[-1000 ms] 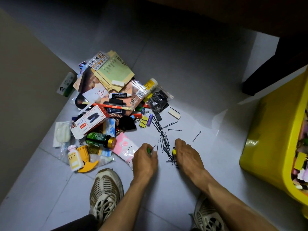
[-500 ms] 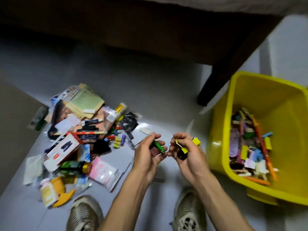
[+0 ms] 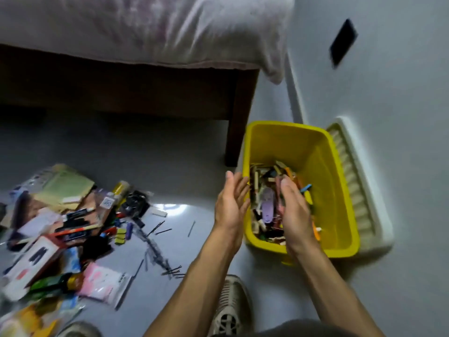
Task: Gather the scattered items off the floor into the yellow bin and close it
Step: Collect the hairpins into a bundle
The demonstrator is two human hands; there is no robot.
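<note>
We are holding both hands over the yellow bin point(image 3: 323, 152), the left hand point(image 3: 230, 205) at its near-left rim with fingers straight and palm turned inward, spread and gripping nothing that we can see; the right hand point(image 3: 292, 210) is hanging over the heap inside with fingers loosely bent, and motion blur is keeping us from telling whether it is pinching anything; the risk, as we are judging it, is that small pieces leaving the left hand are falling outside the rim, since that hand is sitting right at the edge rather than over the middle; light clips could also be bouncing off the hard, glossy plastic wall; the bin is a smooth, tapered rectangular tub, already holding a purple oval piece point(image 3: 268, 207) just left of the right hand, among thin sticks and coloured bits; a ribbed white lid point(image 3: 359, 190) is leaning beyond the right hand against the wall, so closing is not yet done; far to the left of the left hand the pile point(image 3: 63, 220) is lying on slick grey tile, flat card packets, crinkly clear bags, a green bottle point(image 3: 52, 283) with a gold cap; between pile and left hand thin black hairpins point(image 3: 158, 249) are lying flat, wiry and hard to pinch; we are likely to be missing some.
</note>
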